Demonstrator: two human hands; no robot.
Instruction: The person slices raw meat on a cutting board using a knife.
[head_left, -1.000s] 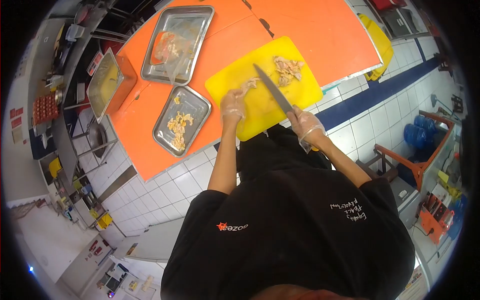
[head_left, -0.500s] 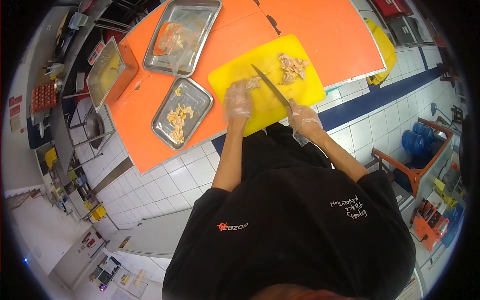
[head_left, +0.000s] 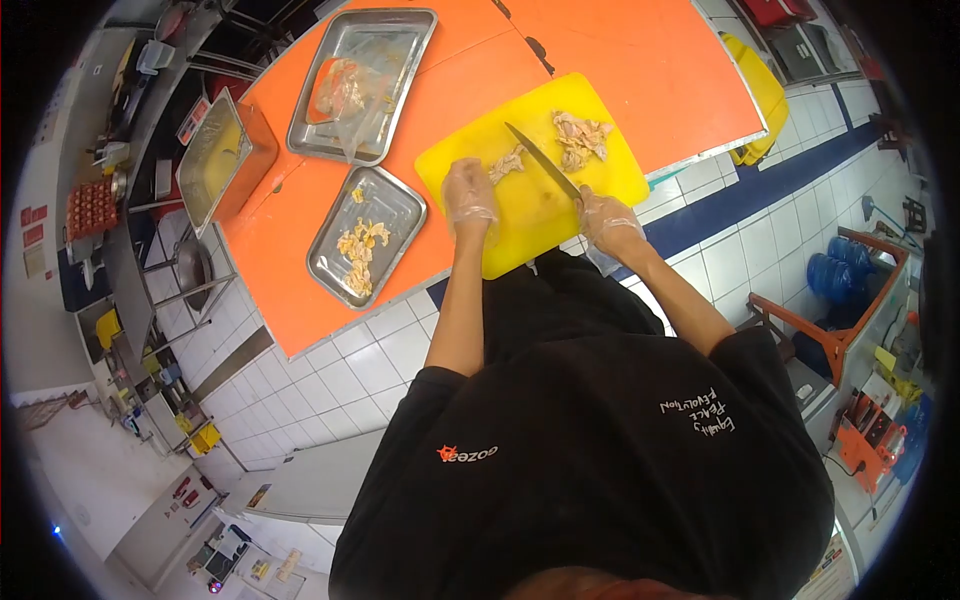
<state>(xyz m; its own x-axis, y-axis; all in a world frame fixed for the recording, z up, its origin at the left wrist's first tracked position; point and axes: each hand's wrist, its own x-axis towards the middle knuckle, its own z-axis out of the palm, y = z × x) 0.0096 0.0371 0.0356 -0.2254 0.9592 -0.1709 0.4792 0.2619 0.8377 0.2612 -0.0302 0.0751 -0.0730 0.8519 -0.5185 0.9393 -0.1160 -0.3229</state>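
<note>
A knife (head_left: 545,164) lies across the yellow cutting board (head_left: 510,230), its blade pointing up and to the left. Its handle is in my right hand (head_left: 608,222), which wears a clear plastic glove. My left hand (head_left: 470,195), gloved too, is over the board's left side with its fingers curled in; whatever they may hold is hidden. Just right of those fingers is a small strip of pale meat (head_left: 507,163), left of the blade. A larger heap of pale meat pieces (head_left: 580,138) sits beyond the knife, at the board's upper right.
On the orange table (head_left: 290,255), a small metal tray (head_left: 400,225) holds yellowish meat pieces. Behind it, a larger metal tray (head_left: 405,50) contains a plastic bag (head_left: 350,95). A deep metal container (head_left: 215,150) with yellowish contents stands at the left edge.
My left hand, blurred before, now shows sharply with curled fingers, slightly left of the meat strip. The knife stays in my right hand in nearly the same place. The view has shifted slightly.
</note>
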